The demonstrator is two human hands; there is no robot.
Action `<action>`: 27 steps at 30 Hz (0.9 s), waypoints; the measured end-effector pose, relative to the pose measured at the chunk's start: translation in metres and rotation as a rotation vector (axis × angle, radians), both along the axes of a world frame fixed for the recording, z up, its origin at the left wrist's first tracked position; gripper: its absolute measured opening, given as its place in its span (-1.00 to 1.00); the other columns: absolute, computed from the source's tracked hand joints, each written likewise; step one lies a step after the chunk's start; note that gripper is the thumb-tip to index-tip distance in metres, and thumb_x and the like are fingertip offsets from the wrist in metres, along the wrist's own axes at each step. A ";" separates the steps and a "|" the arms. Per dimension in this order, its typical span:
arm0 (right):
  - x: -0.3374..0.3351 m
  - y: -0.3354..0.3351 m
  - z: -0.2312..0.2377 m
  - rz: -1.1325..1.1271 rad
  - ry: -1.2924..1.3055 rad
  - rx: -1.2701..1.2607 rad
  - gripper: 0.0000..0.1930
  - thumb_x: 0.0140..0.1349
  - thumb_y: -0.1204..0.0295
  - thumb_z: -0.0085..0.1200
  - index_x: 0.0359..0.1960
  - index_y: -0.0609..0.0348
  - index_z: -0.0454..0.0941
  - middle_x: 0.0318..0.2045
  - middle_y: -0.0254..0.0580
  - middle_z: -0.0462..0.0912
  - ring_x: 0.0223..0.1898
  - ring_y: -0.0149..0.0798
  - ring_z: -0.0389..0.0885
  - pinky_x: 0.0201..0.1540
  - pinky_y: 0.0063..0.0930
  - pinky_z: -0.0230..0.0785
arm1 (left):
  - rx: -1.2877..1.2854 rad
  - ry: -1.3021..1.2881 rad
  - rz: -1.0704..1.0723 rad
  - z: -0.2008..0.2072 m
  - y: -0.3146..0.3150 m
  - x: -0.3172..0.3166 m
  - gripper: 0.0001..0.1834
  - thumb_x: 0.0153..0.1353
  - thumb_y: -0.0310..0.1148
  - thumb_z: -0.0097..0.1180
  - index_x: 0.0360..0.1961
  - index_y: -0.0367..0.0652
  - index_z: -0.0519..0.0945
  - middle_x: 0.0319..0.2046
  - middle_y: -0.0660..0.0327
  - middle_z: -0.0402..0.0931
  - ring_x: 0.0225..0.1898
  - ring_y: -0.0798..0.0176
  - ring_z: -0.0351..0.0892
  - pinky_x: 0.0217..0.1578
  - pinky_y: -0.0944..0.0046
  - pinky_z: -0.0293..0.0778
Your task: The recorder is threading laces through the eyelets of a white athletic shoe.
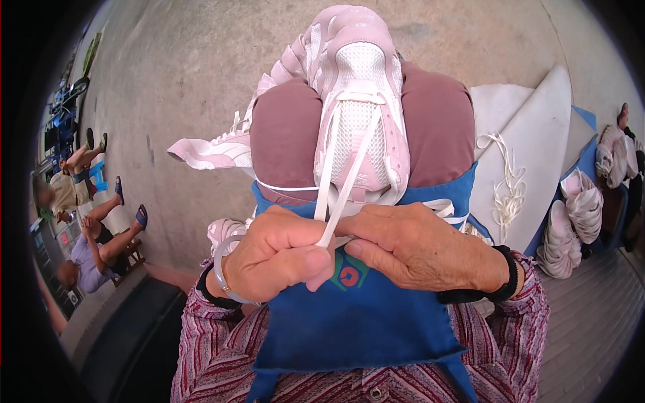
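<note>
A pink and white sneaker (386,127) rests between my knees, its toe pointing away from me. Its white shoelace (354,174) passes through the eyelets nearest the toe, and two long strands run back toward me. My left hand (275,255) is closed, pinching both strands between thumb and fingers. Touching it from the right, my right hand (423,248) is closed too, with thumb and forefinger around a bit of the shoelace beside the left fingers. The lace ends are hidden by the hands.
More pink and white shoe uppers (218,151) lie left of my knee. To the right, a bundle of white laces (508,195) sits on a pale sheet (531,134), with stacked pale shoe uppers (571,215) beyond. Two people (101,248) sit at far left.
</note>
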State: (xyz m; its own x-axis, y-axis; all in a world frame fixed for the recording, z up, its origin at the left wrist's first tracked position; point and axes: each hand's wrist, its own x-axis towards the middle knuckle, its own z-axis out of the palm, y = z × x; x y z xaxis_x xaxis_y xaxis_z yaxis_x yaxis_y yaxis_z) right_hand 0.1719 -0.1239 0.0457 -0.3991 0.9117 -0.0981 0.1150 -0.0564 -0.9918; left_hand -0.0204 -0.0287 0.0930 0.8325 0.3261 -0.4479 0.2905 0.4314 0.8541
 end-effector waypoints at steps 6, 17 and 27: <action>0.005 0.002 0.003 0.025 -0.145 0.121 -0.86 0.26 0.41 0.00 -0.22 0.21 0.47 -0.40 -0.08 0.54 -0.37 0.02 0.55 -0.29 -0.12 0.34 | 0.161 0.013 -0.153 0.001 0.004 0.002 -0.61 0.26 -0.24 -0.09 -0.66 -0.24 0.50 -0.71 0.24 0.46 -0.69 0.31 0.40 -0.64 0.32 0.26; 0.017 0.009 0.019 -0.078 -0.291 0.159 -0.76 0.14 0.56 0.10 -0.12 0.17 0.56 -0.42 -0.10 0.55 -0.36 -0.06 0.55 -0.26 -0.27 0.31 | 0.633 -0.156 -0.118 -0.015 -0.009 0.012 -0.80 0.11 -0.45 0.11 -0.62 -0.16 0.40 -0.70 0.19 0.35 -0.65 0.04 0.37 -0.63 0.15 0.26; 0.005 0.039 0.041 -0.354 -0.326 -0.373 -0.78 0.34 0.41 0.02 -0.13 0.33 0.57 -0.45 -0.26 0.56 -0.48 -0.51 0.43 -0.44 -0.62 0.30 | 0.742 -0.226 -0.042 -0.035 -0.029 0.017 -0.84 0.02 -0.45 0.12 -0.60 -0.18 0.41 -0.69 0.15 0.40 -0.64 0.04 0.47 -0.63 0.13 0.37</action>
